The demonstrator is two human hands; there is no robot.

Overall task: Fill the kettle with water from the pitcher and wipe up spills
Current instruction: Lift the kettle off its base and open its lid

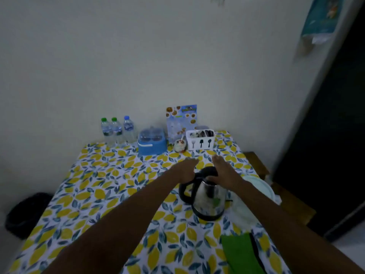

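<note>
Reaching both hands to the kettle [209,196] on the table [110,194]: left hand [187,169] fingers loose by handle, right hand [223,171] flat on lid, gripping nothing. Lid-opening step; pitcher unseen, needs locating.

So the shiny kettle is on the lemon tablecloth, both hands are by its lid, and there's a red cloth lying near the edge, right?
Nearly. The cloth lying near the table's front edge is green, not red; the head view shows it. The rest holds: the shiny kettle stands on the lemon tablecloth, with the left hand and right hand by its black lid.
</note>
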